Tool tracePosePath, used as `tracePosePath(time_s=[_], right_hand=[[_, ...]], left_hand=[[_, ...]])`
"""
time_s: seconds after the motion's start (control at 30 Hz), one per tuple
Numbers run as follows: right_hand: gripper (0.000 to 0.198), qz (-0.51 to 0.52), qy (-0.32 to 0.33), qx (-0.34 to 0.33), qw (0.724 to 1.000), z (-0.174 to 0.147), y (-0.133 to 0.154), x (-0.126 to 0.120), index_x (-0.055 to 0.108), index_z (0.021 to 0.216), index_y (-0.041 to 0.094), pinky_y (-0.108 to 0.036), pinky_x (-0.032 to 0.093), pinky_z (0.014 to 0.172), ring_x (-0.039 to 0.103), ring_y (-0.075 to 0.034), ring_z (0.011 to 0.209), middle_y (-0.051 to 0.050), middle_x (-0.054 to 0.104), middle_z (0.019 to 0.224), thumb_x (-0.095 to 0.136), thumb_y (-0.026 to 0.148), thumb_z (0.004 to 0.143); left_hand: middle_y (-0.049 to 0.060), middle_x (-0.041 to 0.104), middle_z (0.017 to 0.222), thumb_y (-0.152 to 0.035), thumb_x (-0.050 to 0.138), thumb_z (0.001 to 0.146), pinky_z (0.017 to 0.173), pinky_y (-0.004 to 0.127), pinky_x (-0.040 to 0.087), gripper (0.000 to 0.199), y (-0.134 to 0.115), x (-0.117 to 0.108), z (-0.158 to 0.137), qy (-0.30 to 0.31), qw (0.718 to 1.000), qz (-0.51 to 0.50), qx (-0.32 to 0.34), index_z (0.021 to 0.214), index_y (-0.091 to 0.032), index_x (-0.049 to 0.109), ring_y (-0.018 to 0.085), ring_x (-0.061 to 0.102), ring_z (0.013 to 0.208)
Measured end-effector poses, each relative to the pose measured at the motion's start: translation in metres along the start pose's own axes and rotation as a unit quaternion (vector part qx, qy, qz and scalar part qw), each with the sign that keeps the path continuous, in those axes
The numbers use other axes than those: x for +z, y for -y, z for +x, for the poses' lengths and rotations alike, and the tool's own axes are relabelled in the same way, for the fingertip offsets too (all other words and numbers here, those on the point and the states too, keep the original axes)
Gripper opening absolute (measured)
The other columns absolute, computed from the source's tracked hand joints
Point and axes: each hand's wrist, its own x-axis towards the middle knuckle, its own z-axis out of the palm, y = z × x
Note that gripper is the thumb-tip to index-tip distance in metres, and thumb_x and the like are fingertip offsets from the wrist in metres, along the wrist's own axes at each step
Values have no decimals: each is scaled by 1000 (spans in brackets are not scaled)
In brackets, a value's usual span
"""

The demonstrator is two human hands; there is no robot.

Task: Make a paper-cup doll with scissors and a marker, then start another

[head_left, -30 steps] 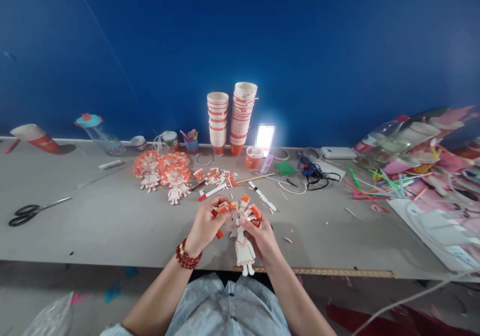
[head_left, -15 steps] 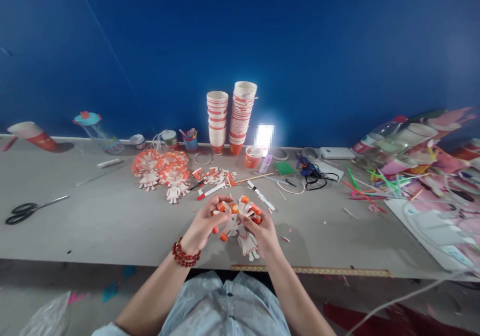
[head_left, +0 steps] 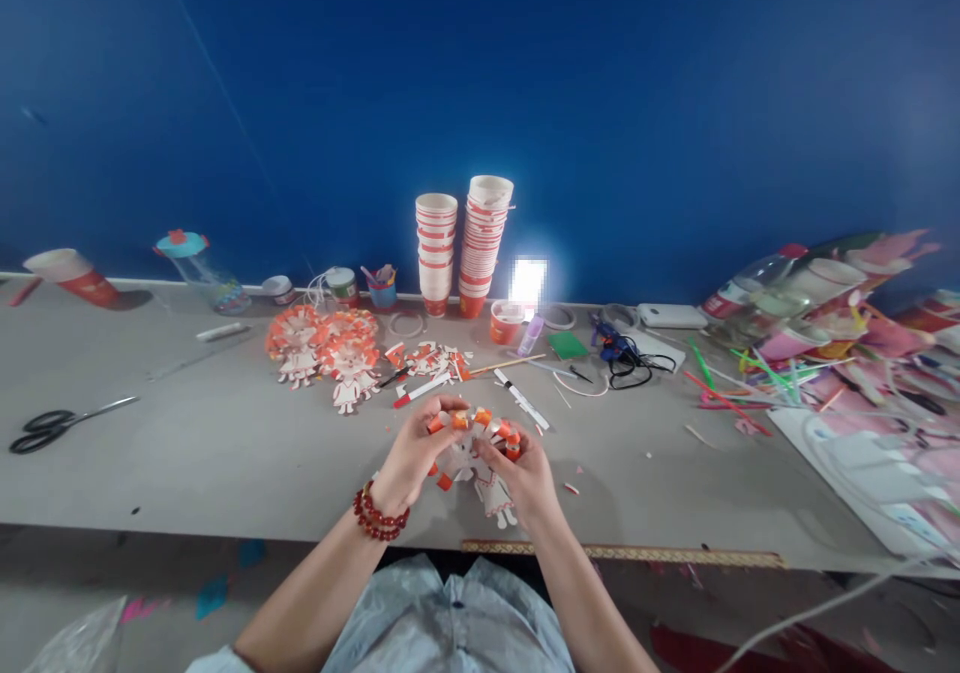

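Note:
Between my hands is a paper doll (head_left: 493, 494) cut from a paper cup, with curled orange-and-white strips fanned round its head and a white dress with red trim. My left hand (head_left: 420, 451), with red beads at the wrist, pinches a strip on the doll's left side. My right hand (head_left: 526, 463) grips the strips and head edge on the other side. The fingertips partly cover the doll's face. Several finished-looking paper dolls (head_left: 351, 368) lie together beyond my left hand. Paper scraps (head_left: 435, 359) and a red-capped marker (head_left: 421, 390) lie just past the fingers.
Two tall stacks of paper cups (head_left: 486, 243) stand by the blue wall. Black-handled scissors (head_left: 46, 430) lie far left. A black-capped marker (head_left: 523, 398), glue gun (head_left: 616, 341) and green square (head_left: 567, 344) are right of centre. Craft clutter (head_left: 817, 343) piles up far right; a patterned strip (head_left: 645, 555) runs along the front edge.
The curled strips at the top of the doll's head have shifted under my fingers, and both hands have moved slightly. The view has tilted a little upward.

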Motion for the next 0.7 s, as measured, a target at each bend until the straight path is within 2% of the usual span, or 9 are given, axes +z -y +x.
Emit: tracePosePath(time_s=[0.07, 0.13, 0.27, 0.4, 0.53, 0.7], right_hand=[[28, -3, 0, -2, 1000, 0, 3, 1, 68, 76, 17, -21, 42, 50, 52, -11, 50, 2, 65, 61, 87, 31, 60], [29, -6, 1, -6, 1000, -1, 6, 3, 66, 74, 17, -20, 41, 48, 50, -10, 48, 4, 63, 59, 87, 31, 60], [30, 2, -2, 3, 1000, -2, 5, 5, 64, 69, 17, -19, 41, 46, 49, -9, 46, 5, 61, 56, 88, 31, 59], [34, 30, -22, 34, 999, -1, -3, 3, 68, 78, 17, -24, 50, 53, 60, -14, 53, 1, 69, 64, 89, 31, 56], [40, 56, -28, 60, 996, -2, -7, 2, 71, 90, 16, -32, 55, 60, 67, -20, 60, -4, 73, 72, 88, 33, 59], [38, 69, -36, 46, 996, -2, -7, 5, 72, 86, 17, -26, 53, 60, 66, -17, 59, -2, 74, 72, 90, 29, 55]], left_hand=[[4, 69, 92, -32, 77, 72, 66, 22, 47, 33, 0, 1, 1, -14, 999, 33, 26, 99, -17, 66, 15, 62, 77], [3, 69, 87, -31, 77, 72, 65, 22, 47, 36, 3, 3, 3, -36, 997, 50, 40, 102, -17, 65, 15, 61, 73], [0, 66, 80, -30, 78, 70, 61, 21, 47, 37, 7, 5, 5, -52, 998, 30, 31, 100, -16, 64, 12, 59, 66], [4, 68, 89, -33, 77, 71, 64, 22, 48, 40, -1, 3, 1, -27, 999, 37, 16, 106, -18, 64, 15, 62, 74], [5, 69, 99, -39, 73, 76, 65, 23, 48, 43, -10, -3, -3, -6, 999, 48, 6, 114, -22, 63, 17, 64, 81], [6, 68, 94, -31, 72, 76, 72, 25, 49, 37, -3, -2, 1, -19, 992, 101, 74, 111, -20, 64, 19, 64, 84]])
